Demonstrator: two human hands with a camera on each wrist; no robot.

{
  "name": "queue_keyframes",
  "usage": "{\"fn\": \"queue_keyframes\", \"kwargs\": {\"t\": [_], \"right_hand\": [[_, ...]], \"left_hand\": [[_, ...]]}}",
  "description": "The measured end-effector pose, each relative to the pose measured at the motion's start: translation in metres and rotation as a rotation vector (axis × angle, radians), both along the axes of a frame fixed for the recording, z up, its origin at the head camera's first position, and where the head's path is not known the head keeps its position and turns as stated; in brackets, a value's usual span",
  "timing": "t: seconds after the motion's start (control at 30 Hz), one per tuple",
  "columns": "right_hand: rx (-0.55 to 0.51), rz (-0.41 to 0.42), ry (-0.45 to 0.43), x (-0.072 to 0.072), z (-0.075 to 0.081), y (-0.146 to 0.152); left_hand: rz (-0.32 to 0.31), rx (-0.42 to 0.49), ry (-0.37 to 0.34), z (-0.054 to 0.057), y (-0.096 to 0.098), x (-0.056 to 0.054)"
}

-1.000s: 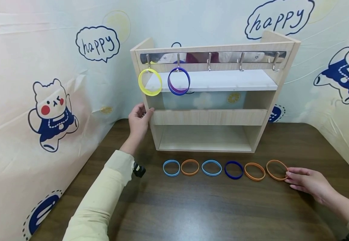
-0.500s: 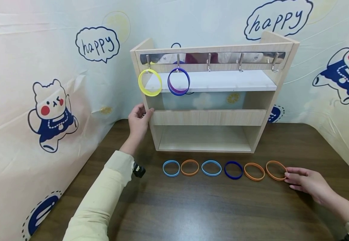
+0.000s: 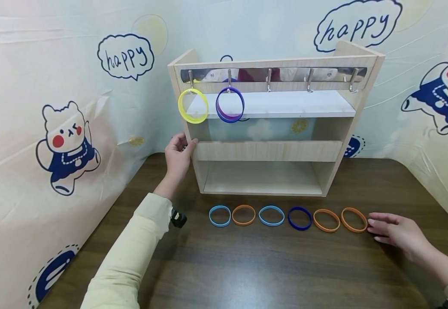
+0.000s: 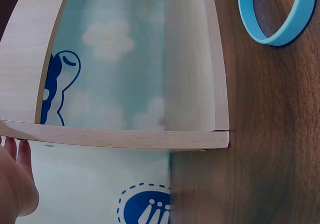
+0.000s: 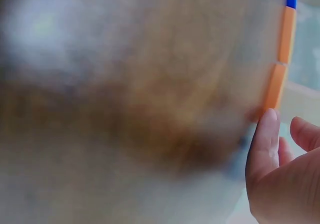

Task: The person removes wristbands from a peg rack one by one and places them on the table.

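Observation:
My left hand [image 3: 177, 158] grips the left side panel of a pale wooden shelf [image 3: 270, 151], thumb at the front edge; the left wrist view shows its fingertips [image 4: 24, 151] against that panel. On the table, my right hand [image 3: 399, 235] lies beside the rightmost orange wristband [image 3: 354, 220], fingers loosely extended and holding nothing. Whether a fingertip still touches this band is hard to tell. Leftward in the same row lie another orange wristband [image 3: 326, 221], a dark blue one, a light blue wristband [image 3: 271, 216], an orange one and a light blue one.
A metal hook strip [image 3: 289, 74] runs along the shelf's top front. From its two leftmost hooks hang a yellow wristband [image 3: 180, 107] and a dark blue wristband [image 3: 242, 105], with purple showing behind. Printed cloth [image 3: 69, 51] surrounds the brown table [image 3: 247, 266].
The rightmost orange wristband, tilted up at its right side in my right fingers before, now lies flat on the table. My right hand has let go of it. My left hand stays put.

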State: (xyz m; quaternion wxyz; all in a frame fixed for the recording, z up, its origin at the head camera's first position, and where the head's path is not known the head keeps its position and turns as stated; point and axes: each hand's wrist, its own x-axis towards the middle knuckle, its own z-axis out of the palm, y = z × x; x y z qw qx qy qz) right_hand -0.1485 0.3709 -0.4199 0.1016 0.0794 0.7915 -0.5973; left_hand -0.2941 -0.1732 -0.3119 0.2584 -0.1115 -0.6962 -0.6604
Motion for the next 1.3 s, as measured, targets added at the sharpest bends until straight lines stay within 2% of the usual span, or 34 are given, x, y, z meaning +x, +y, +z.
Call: {"fn": "queue_keyframes", "kwargs": {"t": [0.07,0.33,0.67,0.8,0.93,1.03,1.3], "right_hand": [[-0.009,-0.013,0.020,-0.001,0.003,0.001],[-0.062,-0.036,0.094,-0.010,0.018,-0.005],[-0.162,-0.053,0.156,-0.023,0.041,-0.025],[-0.207,-0.072,0.186,-0.028,0.054,-0.039],[-0.236,-0.073,0.228,-0.031,0.066,-0.054],[-0.275,-0.058,0.265,-0.034,0.073,-0.067],[-0.388,0.002,0.361,-0.044,0.091,-0.111]], "left_hand": [[0.001,-0.001,-0.004,0.000,0.000,0.000],[0.020,0.011,-0.004,-0.019,-0.008,-0.024],[0.040,0.003,0.007,-0.021,-0.005,-0.023],[0.022,0.006,-0.003,-0.011,-0.001,-0.013],[0.012,0.011,-0.001,-0.011,-0.001,-0.015],[0.018,0.025,0.011,-0.020,-0.004,-0.026],[0.017,0.043,-0.005,-0.019,-0.006,-0.023]]}}
